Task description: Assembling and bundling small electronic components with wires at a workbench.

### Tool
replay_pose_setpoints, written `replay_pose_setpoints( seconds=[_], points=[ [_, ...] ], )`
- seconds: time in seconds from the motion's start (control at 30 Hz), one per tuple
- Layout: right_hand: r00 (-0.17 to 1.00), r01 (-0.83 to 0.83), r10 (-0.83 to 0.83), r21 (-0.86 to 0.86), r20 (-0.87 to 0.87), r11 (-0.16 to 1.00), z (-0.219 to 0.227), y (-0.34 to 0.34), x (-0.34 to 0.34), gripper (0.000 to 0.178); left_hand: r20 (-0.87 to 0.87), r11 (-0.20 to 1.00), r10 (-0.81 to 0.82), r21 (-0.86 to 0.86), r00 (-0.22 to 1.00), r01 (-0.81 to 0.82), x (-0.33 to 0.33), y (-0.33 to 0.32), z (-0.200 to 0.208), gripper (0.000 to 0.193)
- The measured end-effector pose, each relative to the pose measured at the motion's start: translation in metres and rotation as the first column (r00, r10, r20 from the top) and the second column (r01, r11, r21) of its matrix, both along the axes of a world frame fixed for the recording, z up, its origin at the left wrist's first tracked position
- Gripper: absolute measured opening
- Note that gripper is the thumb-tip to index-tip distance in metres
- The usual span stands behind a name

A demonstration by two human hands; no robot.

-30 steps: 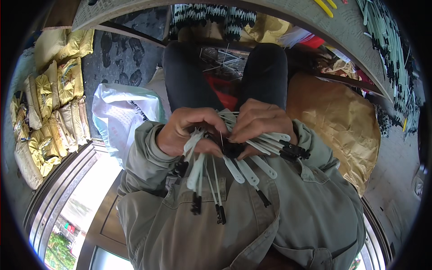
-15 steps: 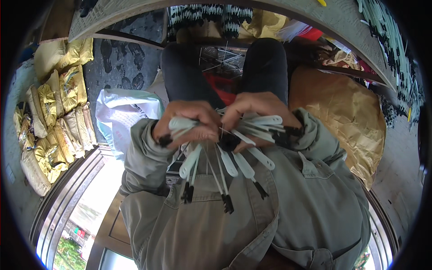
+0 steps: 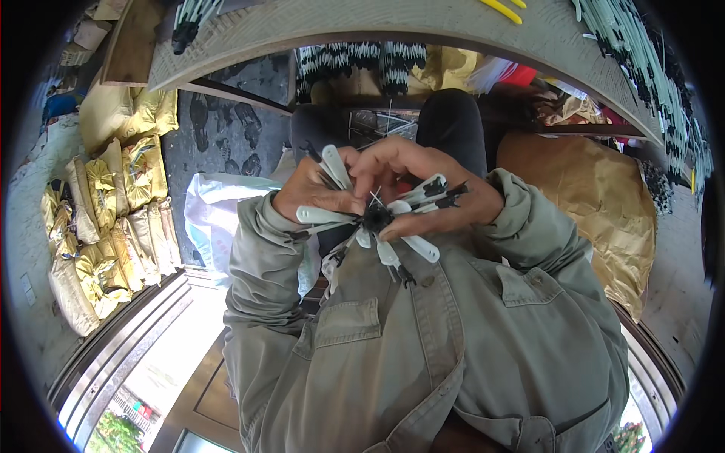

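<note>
In front of my jacket, both hands hold a bundle of thin white plastic sticks (image 3: pixel 419 248) with flat, holed ends and black tips. The sticks fan outward around a round black core (image 3: pixel 377 219), with a thin pale strand showing just above it. My left hand (image 3: pixel 311 189) is closed on the bundle's left side, and white ends stick out past its fingers. My right hand (image 3: pixel 434 170) curves around the other side, its thumb lying near the core. The fingertips of both hands meet above the core, and what they pinch there is partly hidden.
A grey table (image 3: pixel 340 23) curves across the top, bearing a stick bundle (image 3: pixel 195 21), yellow strips (image 3: pixel 502 9) and a pile of black-tipped sticks (image 3: pixel 642 83). Gold packages (image 3: pixel 106 219) and a white plastic bag (image 3: pixel 219 211) stand left; a large brown sack (image 3: pixel 581 204) stands right.
The bundle has turned and tilted in my hands, so its black core now faces up and the sticks spread around it. My view has shifted, showing more of the table.
</note>
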State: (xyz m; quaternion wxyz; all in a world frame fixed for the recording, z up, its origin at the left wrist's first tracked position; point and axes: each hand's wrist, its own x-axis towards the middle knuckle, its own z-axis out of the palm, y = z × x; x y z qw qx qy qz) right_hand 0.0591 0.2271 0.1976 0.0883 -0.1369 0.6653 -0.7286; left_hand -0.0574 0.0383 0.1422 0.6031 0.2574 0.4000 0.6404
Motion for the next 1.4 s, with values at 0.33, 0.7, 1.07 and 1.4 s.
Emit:
replay_pose_setpoints(
  seconds=[0.33, 0.7, 1.07, 1.4],
  points=[
    [0.971, 0.240, -0.238, -0.082, 0.041, 0.967, -0.008, -0.013, 0.004, 0.054, -0.440, 0.717, 0.661, 0.131, 0.608, -0.684, 0.001, -0.014, -0.001, 0.036],
    [0.899, 0.438, -0.436, 0.164, -0.047, 0.884, 0.001, -0.037, -0.014, 0.037, -0.588, 0.494, 0.710, 0.024, 0.387, -0.869, 0.110, -0.008, 0.032, 0.057],
    [0.913, 0.407, -0.404, -0.042, 0.063, 0.913, -0.005, -0.028, 0.004, 0.039, -0.737, 0.636, 0.591, 0.176, 0.327, -0.751, 0.091, 0.016, 0.046, 0.045],
    [0.853, 0.518, -0.509, 0.077, -0.113, 0.852, -0.026, -0.017, 0.015, 0.059, -0.833, 0.708, 0.517, 0.288, 0.196, -0.644, 0.091, 0.020, 0.020, 0.029]
  ],
)
